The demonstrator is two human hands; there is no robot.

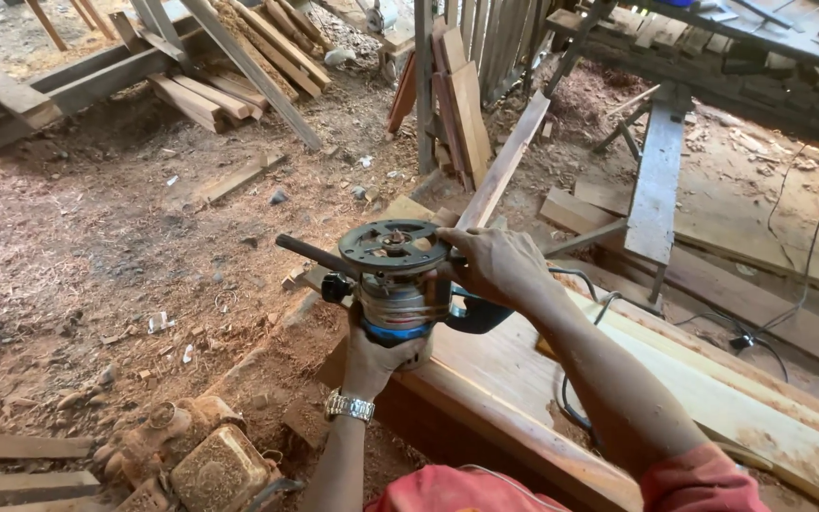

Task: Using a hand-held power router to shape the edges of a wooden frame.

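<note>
Holding an upturned wood router (398,284) above a pale plank (713,379) on the bench: left hand (376,356) wrapped beneath its ribbed metal motor body, right hand (497,265) closed over the black round baseplate (392,245) rim. Likely base adjustment; a firm, steady grip is needed. Sawdust covers the floor (97,246).
</note>
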